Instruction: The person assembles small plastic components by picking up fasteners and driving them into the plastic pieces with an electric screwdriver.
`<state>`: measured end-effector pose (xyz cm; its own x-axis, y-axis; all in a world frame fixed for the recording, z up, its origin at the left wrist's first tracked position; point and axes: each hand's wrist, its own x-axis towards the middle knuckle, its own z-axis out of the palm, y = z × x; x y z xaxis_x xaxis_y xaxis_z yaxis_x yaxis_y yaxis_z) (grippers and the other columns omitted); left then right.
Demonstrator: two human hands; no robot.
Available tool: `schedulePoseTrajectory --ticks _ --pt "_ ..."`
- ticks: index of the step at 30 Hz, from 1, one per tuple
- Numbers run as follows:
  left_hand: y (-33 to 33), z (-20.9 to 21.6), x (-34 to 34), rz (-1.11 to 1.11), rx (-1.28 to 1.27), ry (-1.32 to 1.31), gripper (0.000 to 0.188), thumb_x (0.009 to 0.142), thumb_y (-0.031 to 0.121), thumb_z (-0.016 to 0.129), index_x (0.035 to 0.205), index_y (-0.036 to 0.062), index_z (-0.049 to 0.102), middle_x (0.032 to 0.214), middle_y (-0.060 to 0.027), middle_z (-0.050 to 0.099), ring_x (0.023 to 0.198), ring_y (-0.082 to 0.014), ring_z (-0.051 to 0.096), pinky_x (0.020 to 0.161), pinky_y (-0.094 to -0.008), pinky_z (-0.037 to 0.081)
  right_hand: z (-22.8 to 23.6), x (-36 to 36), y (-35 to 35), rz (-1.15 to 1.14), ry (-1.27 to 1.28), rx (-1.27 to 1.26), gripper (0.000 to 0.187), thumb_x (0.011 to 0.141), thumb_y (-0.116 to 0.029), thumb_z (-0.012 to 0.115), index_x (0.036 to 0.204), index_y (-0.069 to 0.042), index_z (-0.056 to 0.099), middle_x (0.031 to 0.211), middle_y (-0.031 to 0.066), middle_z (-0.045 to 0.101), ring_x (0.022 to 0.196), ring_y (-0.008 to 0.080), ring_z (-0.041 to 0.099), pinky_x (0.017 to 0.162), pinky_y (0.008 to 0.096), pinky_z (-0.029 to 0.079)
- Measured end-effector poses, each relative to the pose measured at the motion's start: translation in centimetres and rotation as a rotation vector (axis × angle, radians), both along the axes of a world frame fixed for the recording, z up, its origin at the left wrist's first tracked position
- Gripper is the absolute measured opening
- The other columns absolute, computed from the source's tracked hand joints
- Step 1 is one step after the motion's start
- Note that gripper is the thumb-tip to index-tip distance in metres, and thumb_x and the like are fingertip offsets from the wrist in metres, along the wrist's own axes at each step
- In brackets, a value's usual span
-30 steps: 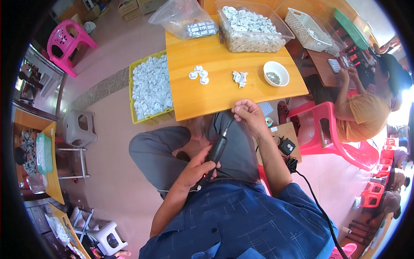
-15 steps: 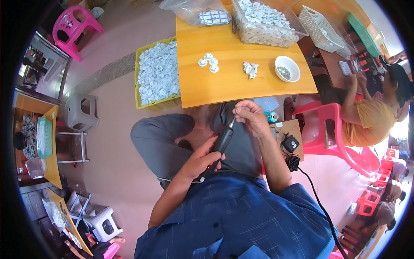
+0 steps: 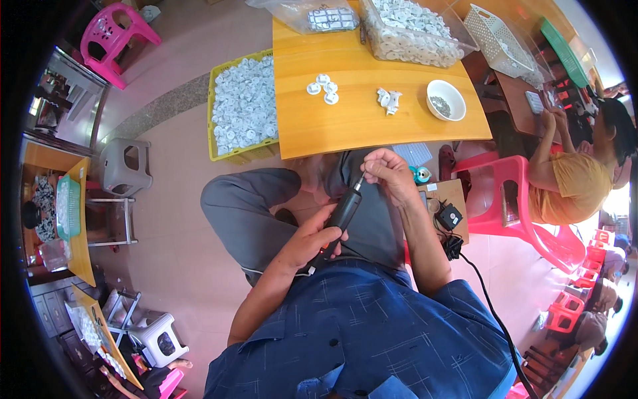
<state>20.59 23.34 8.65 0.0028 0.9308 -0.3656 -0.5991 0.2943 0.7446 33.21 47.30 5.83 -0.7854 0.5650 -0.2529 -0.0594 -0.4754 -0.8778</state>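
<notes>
My left hand [image 3: 311,241] is wrapped round a black electric screwdriver [image 3: 346,209], tilted with its metal bit pointing up and to the right over my lap. At the bit's tip, my right hand [image 3: 389,175] is closed in a pinch; whatever sits between those fingertips is too small to make out. On the yellow wooden table [image 3: 352,133] in front lie several round white plastic pieces [image 3: 323,87] and a small cluster of white parts [image 3: 388,101]. A white bowl [image 3: 456,94] holding small metal screws [image 3: 440,105] stands to their right.
Left of the table is a yellow crate [image 3: 211,126] full of white pieces. A clear bin [image 3: 425,56] of similar parts stands at the back. A black power adapter [image 3: 450,217] with a cord lies right of my forearm. Farther right, a person [image 3: 571,176] sits near a pink chair [image 3: 495,193].
The table appears slightly higher in view. My right hand has shifted slightly up and remains pinched at the bit's tip; my left hand still grips the screwdriver.
</notes>
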Motion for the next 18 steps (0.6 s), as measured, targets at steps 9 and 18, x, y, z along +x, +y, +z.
schedulePoseTrajectory --ticks 9,18 --pt "0.4 0.5 0.2 0.053 0.042 0.043 0.055 0.1 0.013 0.057 0.152 0.0045 0.04 0.102 -0.0088 0.065 0.076 -0.0142 0.064 0.069 -0.0283 0.055 1.0 -0.7 -0.4 -0.027 0.043 -0.007 0.026 0.1 -0.016 0.068 0.124 -0.006 0.063 0.106 0.0075 0.073 0.084 0.0121 0.068 0.076 0.0259 0.057" --pt "0.3 1.2 0.1 0.062 0.048 0.084 0.055 0.099 0.012 0.057 0.151 0.0051 0.04 0.1 -0.0076 0.063 0.075 -0.0137 0.062 0.069 -0.0276 0.053 3.8 -1.9 6.7 -0.297 -0.466 0.668 0.041 0.096 -0.03 0.07 0.124 -0.002 0.063 0.107 0.0133 0.073 0.085 0.0199 0.071 0.075 0.0328 0.056"
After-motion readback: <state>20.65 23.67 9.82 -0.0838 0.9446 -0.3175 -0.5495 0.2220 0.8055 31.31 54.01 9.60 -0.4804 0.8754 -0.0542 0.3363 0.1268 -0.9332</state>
